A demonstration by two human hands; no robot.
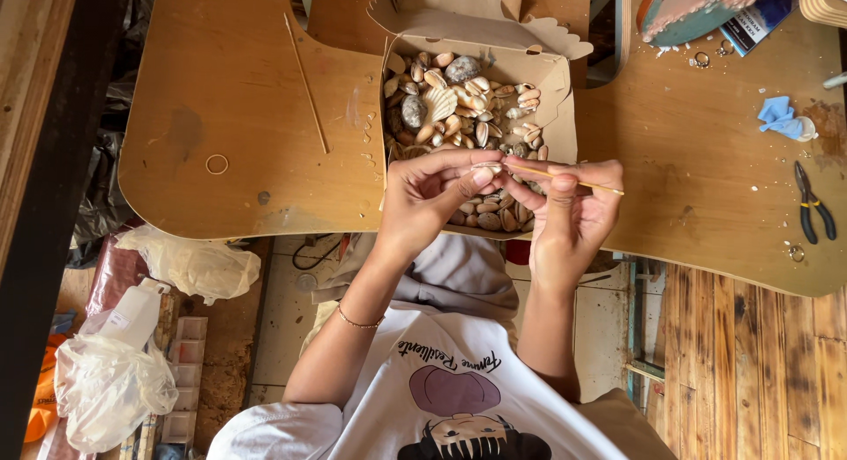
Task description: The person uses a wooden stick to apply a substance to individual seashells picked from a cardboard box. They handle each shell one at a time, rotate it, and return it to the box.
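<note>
While the left hand (437, 191) pinches a small shell (487, 168) between thumb and fingertips, the right hand (569, 209) grips a thin wooden stick (573, 179) whose left end meets the shell. Both hands hover over the near edge of an open cardboard box (554, 116) filled with seashells (459, 103). Black pliers (813, 204) lie on the bench (238, 98) at the far right.

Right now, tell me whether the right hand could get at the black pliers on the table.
Probably yes. The black pliers lie in the open on the wooden table, with nothing between them and the right hand. But that hand is pinching a thin stick, so it is occupied.
</note>
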